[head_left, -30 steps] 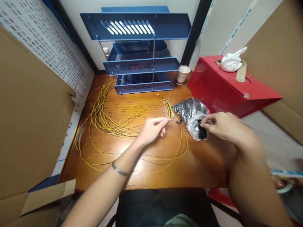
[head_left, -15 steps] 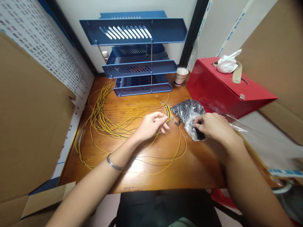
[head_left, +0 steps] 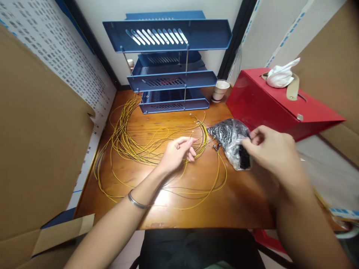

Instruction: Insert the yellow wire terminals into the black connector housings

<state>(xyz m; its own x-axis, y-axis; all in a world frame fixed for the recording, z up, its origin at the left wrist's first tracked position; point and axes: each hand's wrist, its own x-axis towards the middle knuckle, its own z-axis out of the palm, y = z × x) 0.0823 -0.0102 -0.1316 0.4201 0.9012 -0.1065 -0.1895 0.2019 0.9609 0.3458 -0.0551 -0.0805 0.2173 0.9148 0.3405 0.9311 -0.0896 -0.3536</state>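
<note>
We see our left hand (head_left: pixel 176 153) over the middle of the wooden counter (head_left: pixel 241 198), its fingers (head_left: pixel 186 141) curled narrow around thin yellow wires (head_left: pixel 126 144), pinching a strand between thumb and forefinger near the wire ends (head_left: pixel 200 125). The wires spread in loose loops across the left and middle of the counter, with 1 long loop curving toward the near edge below both hands. A metal bangle (head_left: pixel 136 201) sits on the left wrist.

Our right hand (head_left: pixel 273 153) rests at the right side of the clear plastic bag (head_left: pixel 231 138), which lies on the counter just right of the wire ends and holds small black parts (head_left: pixel 244 160). The right fingers (head_left: pixel 249 144) are closed narrow on the bag's edge, touching the plastic; whether they also grip a part inside it, we cannot tell.

Behind the wires stands a blue 3-tier letter tray (head_left: pixel 171 71) against the wall. A paper cup (head_left: pixel 220 89) sits just beside it to the right. A red box (head_left: pixel 277 104) fills the right rear of the counter, with a crumpled white tissue (head_left: pixel 282 74) on top. Brown cardboard (head_left: pixel 36 149) leans along the left side.
</note>
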